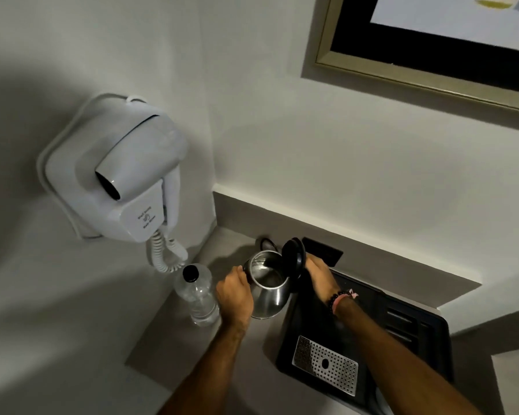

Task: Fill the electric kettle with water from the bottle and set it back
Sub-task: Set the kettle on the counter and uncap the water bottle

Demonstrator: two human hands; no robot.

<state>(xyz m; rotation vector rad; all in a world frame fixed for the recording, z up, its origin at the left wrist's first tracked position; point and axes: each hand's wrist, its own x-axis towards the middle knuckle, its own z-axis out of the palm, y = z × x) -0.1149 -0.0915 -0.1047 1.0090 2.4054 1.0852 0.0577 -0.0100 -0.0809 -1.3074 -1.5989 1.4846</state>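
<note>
White plastic hair dryer [123,175] hangs in its wall cradle far left of both hands, its coiled cord [162,256] curling down toward the counter [168,333]. Just left of the left hand [235,292] stands a clear water bottle [197,298], upright, its black cap [191,273] on, close beside the wrist but not touched by it. The left hand is curled against the near-left side of the steel kettle [267,292], fingers wrapped on the body just under the rim; how firmly it clamps cannot be told. Between the two hands the kettle sits on the counter with its mouth open to view and its inside looking bare metal. Its black lid [294,262] stands flipped up on the far-right edge of the rim. Directly right of the lid, the right hand [319,274] is closed around what seems to be the kettle's handle, which is hidden behind lid and fingers. A beaded bracelet [339,299] circles that wrist. Under and right of the right forearm lies a black tray [414,333] with a perforated metal drip plate [324,363]. Above it a framed picture [432,40] hangs on the wall
</note>
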